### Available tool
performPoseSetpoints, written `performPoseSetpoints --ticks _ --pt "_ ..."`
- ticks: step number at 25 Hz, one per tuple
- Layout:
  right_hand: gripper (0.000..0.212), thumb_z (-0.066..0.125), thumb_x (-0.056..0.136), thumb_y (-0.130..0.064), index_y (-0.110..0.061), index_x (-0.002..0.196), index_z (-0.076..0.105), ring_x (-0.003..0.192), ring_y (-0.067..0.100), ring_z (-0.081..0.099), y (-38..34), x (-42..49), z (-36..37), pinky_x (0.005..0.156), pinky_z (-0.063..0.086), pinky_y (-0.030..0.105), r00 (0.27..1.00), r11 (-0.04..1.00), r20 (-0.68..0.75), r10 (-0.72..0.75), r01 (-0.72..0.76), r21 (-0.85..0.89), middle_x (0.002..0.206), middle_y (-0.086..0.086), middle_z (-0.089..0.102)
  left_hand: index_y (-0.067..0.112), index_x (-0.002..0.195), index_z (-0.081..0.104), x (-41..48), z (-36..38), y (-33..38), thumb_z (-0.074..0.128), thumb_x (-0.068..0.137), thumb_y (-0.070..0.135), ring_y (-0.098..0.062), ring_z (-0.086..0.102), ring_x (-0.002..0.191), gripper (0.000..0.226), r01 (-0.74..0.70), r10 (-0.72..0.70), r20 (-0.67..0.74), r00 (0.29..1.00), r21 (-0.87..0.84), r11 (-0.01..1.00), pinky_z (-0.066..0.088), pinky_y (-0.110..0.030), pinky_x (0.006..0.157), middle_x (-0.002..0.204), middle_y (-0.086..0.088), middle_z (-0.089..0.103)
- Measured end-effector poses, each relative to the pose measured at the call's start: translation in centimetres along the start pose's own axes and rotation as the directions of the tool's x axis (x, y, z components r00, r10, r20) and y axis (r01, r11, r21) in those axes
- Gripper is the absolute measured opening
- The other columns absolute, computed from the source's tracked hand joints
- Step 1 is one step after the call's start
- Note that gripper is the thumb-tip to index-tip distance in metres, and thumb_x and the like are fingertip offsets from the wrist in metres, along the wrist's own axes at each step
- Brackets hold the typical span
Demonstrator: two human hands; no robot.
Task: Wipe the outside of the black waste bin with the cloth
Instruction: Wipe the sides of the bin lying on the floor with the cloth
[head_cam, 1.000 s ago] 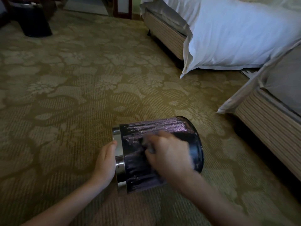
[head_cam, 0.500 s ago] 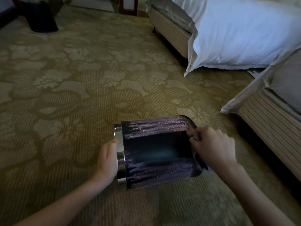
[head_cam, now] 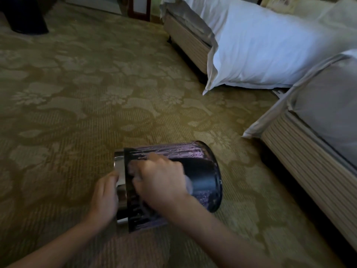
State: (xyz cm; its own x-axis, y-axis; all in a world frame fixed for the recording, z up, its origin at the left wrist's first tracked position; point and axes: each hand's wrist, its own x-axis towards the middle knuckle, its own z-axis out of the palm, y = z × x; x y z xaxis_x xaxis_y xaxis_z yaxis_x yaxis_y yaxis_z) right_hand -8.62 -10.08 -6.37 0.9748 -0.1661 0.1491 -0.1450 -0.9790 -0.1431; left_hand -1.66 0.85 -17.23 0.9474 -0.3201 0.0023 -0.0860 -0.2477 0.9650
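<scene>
Black waste bin (head_cam: 202, 171) on its side. Left hand (head_cam: 105, 196) grips chrome rim (head_cam: 119, 167); right hand (head_cam: 160, 178) bunched round cloth (head_cam: 189, 183). Press evenly, overlap strokes, roll bin between passes.

The bin (head_cam: 202, 171) lies on its side on the carpet (head_cam: 96, 113), front centre, with its rim end to the left and its base to the right. The left hand (head_cam: 105, 198) holds the rim end. The right hand (head_cam: 160, 180) sits on the bin's upper side, with the cloth (head_cam: 189, 183) beneath it. The near bed (head_cam: 318, 151) stands right of the bin. The far bed (head_cam: 185, 37) stands behind, with a pillow (head_cam: 260, 55) hanging over its edge. A second bin (head_cam: 27, 20) stands far back, left.
</scene>
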Motion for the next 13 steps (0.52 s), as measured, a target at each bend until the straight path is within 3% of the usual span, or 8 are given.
performPoseSetpoints --ticks 2,4,6,8,10,13 --pt "0.025 0.053 0.094 -0.033 -0.032 0.114 0.068 0.097 0.026 0.066 5.1 -0.9 -1.2 0.069 0.038 0.035 0.980 0.975 0.011 0.200 -0.198 -0.101 0.105 0.000 0.066 0.008 0.108 0.062 -0.6 0.0 0.0 0.039 0.100 0.003 -0.017 0.048 0.105 0.025 0.060 -0.059 -0.031 0.998 0.008 0.998 0.035 -0.026 0.089 0.107 -0.002 0.054" --pt "0.024 0.052 0.094 -0.037 -0.030 0.110 0.069 0.096 0.026 0.067 10.0 -2.2 -2.9 0.073 0.044 0.035 0.900 0.886 0.008 0.436 -0.428 -0.177 0.104 0.000 0.069 0.016 0.098 0.058 -1.2 -0.2 0.7 0.035 0.103 0.013 -0.007 0.045 0.093 0.024 0.016 -0.016 -0.008 1.000 0.014 1.000 0.033 -0.014 0.076 0.098 0.004 0.050" --pt "0.023 0.054 0.092 -0.041 -0.027 0.101 0.070 0.090 0.028 0.067 11.8 -3.0 -3.7 0.071 0.047 0.035 0.837 0.819 -0.031 0.546 -0.541 -0.188 0.095 0.000 0.070 0.017 0.084 0.056 -1.4 -0.1 0.9 0.038 0.097 0.024 -0.008 0.049 0.080 0.023 -0.006 0.006 -0.008 1.000 -0.029 1.000 0.038 -0.009 0.070 0.084 0.002 0.051" --pt "0.022 0.053 0.093 -0.038 -0.022 0.091 0.068 0.078 0.027 0.064 11.6 -2.6 -3.2 0.065 0.044 0.033 0.854 0.826 -0.031 0.520 -0.511 -0.238 0.081 -0.002 0.064 0.010 0.075 0.054 -1.4 0.0 0.7 0.035 0.086 0.033 -0.021 0.052 0.071 0.032 0.014 -0.015 -0.017 1.000 -0.091 0.996 0.044 -0.022 0.068 0.071 -0.005 0.049" --pt "0.023 0.051 0.094 -0.035 -0.019 0.085 0.065 0.066 0.023 0.055 9.7 -1.9 -3.0 0.060 0.036 0.032 0.877 0.850 -0.025 0.479 -0.471 -0.237 0.070 -0.005 0.051 0.000 0.072 0.052 -1.4 0.1 1.1 0.032 0.083 0.034 -0.026 0.049 0.059 0.042 -0.012 0.011 -0.014 1.000 -0.126 0.992 0.041 -0.038 0.062 0.063 -0.010 0.047" --pt "0.021 0.054 0.093 -0.033 -0.018 0.089 0.067 0.077 0.026 0.063 4.2 0.4 -2.2 0.064 0.035 0.031 0.966 0.966 0.080 0.245 -0.236 -0.103 0.076 -0.001 0.058 -0.005 0.069 0.054 -1.0 0.0 0.6 0.033 0.086 0.035 -0.027 0.053 0.058 0.048 -0.040 0.040 -0.002 0.999 -0.120 0.992 0.041 -0.040 0.056 0.062 -0.018 0.055"
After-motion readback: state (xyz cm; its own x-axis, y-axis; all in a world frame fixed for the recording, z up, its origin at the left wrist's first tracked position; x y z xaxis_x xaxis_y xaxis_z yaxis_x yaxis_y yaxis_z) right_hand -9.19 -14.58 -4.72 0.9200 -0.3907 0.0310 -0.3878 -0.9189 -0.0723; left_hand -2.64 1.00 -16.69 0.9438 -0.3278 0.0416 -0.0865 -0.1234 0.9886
